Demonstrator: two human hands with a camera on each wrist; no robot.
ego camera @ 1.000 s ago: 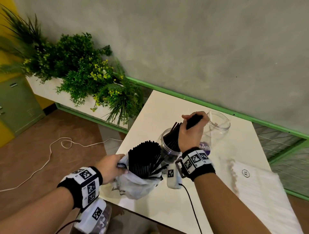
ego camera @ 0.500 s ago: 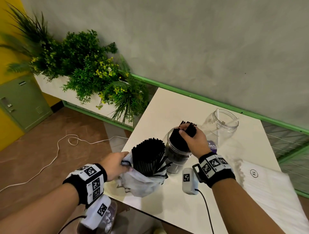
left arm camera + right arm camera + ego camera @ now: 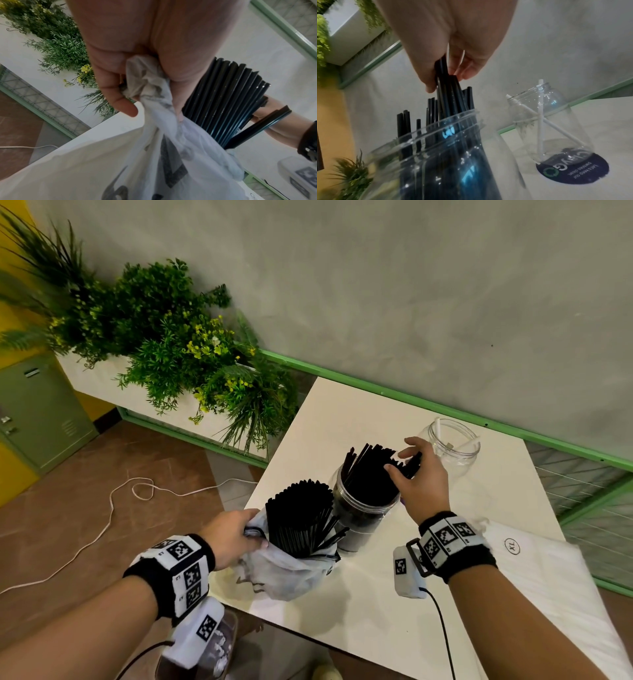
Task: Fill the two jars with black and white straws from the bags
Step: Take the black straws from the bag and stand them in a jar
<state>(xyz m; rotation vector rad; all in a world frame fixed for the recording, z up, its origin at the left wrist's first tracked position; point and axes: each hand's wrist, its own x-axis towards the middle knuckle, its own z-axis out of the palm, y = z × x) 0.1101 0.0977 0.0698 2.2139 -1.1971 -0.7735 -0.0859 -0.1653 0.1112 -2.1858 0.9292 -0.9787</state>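
Your right hand point(image 3: 423, 484) pinches black straws point(image 3: 448, 93) leaning in the near jar point(image 3: 364, 505), left hand point(image 3: 233, 537) clutches the bag point(image 3: 291, 570): a sideways tug could tip the jar off the desk point(image 3: 376, 611).

A café or shop corner seems likeliest, though nothing is settling it: a white square table point(image 3: 404, 604) is standing against a grey plastered wall point(image 3: 394, 285), a long white planter of leafy greenery point(image 3: 164, 337) is lining the brown tiled floor point(image 3: 68, 501), and green metal lockers point(image 3: 37, 412) are flanking it.

Both hands point(image 3: 233, 537) point(image 3: 423, 479) forward, fingers curled
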